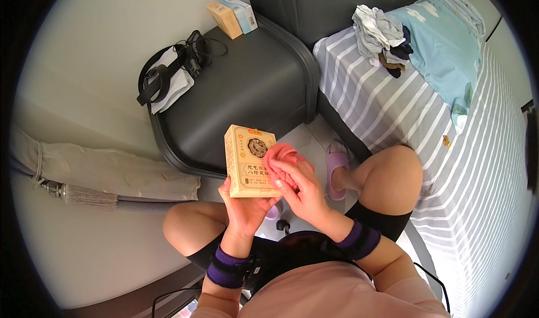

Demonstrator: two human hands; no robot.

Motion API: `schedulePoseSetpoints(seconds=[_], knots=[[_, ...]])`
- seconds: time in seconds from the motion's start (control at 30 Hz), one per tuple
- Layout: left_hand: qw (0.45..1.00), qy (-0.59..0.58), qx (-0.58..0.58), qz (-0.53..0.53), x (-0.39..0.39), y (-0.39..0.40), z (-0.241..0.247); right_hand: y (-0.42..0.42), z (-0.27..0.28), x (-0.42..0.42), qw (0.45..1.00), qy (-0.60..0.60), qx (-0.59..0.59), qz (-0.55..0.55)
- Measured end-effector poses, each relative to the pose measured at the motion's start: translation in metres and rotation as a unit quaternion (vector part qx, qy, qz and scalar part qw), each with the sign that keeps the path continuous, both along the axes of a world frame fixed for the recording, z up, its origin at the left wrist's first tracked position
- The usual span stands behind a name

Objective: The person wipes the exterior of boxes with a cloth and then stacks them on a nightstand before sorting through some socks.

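Note:
A yellow cardboard box (pixel 248 162) bearing printed writing and a dark round emblem stands tilted in front of me. My left hand (pixel 245 212) grips its lower end from below, the thumb along the left edge. Bunched in my right hand (pixel 304 187) is a pinkish-red cloth (pixel 286 154), pressed against the right side of the box's front face. The cloth hides part of the print there. Both wrists wear purple-and-black bands.
Beyond the box stands a black nightstand (pixel 244 86) carrying two small boxes (pixel 233 17), black cables (pixel 198 57), a black strap (pixel 156 86) and white papers. At right is a bed with striped sheet (pixel 379 95), heaped clothes (pixel 379 34) and blue pillow (pixel 446 52). A tied curtain (pixel 113 170) hangs left.

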State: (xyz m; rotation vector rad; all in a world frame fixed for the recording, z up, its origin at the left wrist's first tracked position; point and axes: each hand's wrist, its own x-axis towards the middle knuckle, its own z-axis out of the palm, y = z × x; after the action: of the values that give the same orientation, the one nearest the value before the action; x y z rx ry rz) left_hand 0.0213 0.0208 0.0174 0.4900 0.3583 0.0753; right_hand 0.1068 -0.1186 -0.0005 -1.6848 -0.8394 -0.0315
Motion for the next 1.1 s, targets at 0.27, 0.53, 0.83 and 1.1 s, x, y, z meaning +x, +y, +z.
schedulePoseSetpoints(seconds=[0.27,0.53,0.83,1.1], knots=[[0.990,0.025,0.034,0.131,0.009,-0.020,-0.005,0.021,0.031,-0.014,0.993,-0.116,0.010,0.031],[0.995,0.041,-0.037,0.088,0.008,-0.020,0.004,0.012,-0.006,-0.016,0.988,-0.141,-0.018,-0.053],[0.995,0.030,-0.066,0.062,0.002,0.001,0.017,-0.006,-0.021,0.002,0.997,0.055,0.034,-0.031],[0.985,0.050,0.149,-0.078,-0.014,-0.009,0.000,0.008,0.022,0.023,0.996,0.019,0.084,0.035]])
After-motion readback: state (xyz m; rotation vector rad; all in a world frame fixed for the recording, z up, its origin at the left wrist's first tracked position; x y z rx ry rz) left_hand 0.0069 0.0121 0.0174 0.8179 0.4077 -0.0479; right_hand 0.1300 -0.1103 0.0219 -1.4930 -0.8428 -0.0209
